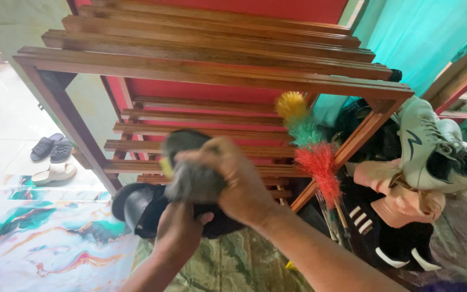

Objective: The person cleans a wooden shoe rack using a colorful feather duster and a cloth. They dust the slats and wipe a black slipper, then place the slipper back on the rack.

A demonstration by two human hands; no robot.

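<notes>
A black shoe (pixel 141 211) was gripped from below by the left hand (pixel 177 232), fingers closed round it, in front of the wooden shoe rack (pixel 212 70). A grey cloth (pixel 190 181) — blurred — was pressed onto it by the clenched right hand (pixel 233 181). Beside stood a multicoloured feather duster (pixel 309 146) and piled sneakers (pixel 422 146).

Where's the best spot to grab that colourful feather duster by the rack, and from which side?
Probably the thin stick below the red tuft of the duster, where it leans against the rack. The yellow, green and red tufts are soft and would crush, while the stick looks rigid and narrow enough to wrap fingers around. Come from the front, since shoes crowd its right.
</notes>
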